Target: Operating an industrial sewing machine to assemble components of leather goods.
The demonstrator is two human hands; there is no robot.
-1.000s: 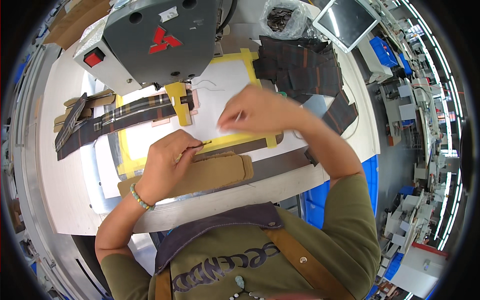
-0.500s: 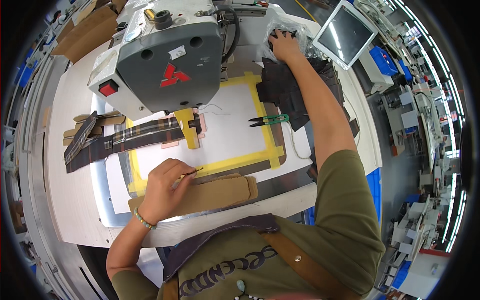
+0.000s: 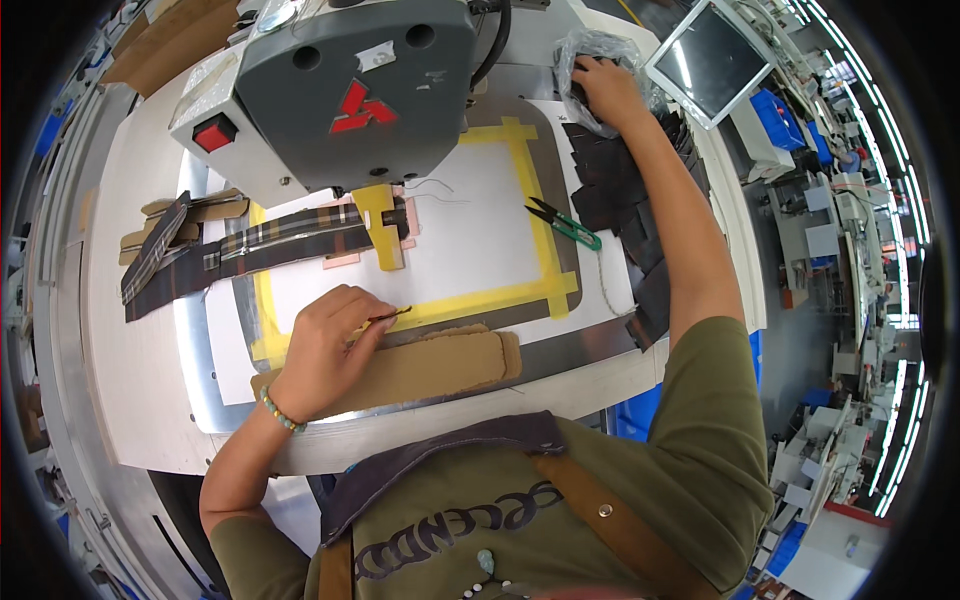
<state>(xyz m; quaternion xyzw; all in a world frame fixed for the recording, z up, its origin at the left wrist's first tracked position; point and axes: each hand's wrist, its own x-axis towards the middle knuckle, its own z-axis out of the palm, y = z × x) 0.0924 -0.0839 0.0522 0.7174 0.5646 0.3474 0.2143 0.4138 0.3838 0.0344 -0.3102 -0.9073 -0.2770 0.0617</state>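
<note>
My left hand (image 3: 332,342) is closed in a pinch on a short, thin, dark-and-yellowish piece (image 3: 396,314), too small to name, above the yellow-taped edge of the white work surface (image 3: 470,255). Up at the far right, my right hand (image 3: 608,92) reaches into a clear plastic bag (image 3: 590,50). Its fingers curl down among dark contents, and what they grip is hidden. Dark fabric pieces (image 3: 605,180) lie along my right forearm. Green-handled thread snips (image 3: 565,224) rest nearby with a cord attached. A plaid fabric strip (image 3: 290,241) runs under the machine's yellow clamp (image 3: 378,225).
A grey sewing machine head (image 3: 350,90) with a red switch (image 3: 213,132) overhangs the far side. Brown cardboard (image 3: 430,370) lies along the near edge. A tablet-like screen (image 3: 710,62) stands at the far right. Cardboard pieces (image 3: 160,240) sit at the left.
The snips have turned, and their blades now point up and left. The dark fabric pieces have shifted right against my forearm. My right hand stays in the bag; my left keeps its pinch.
</note>
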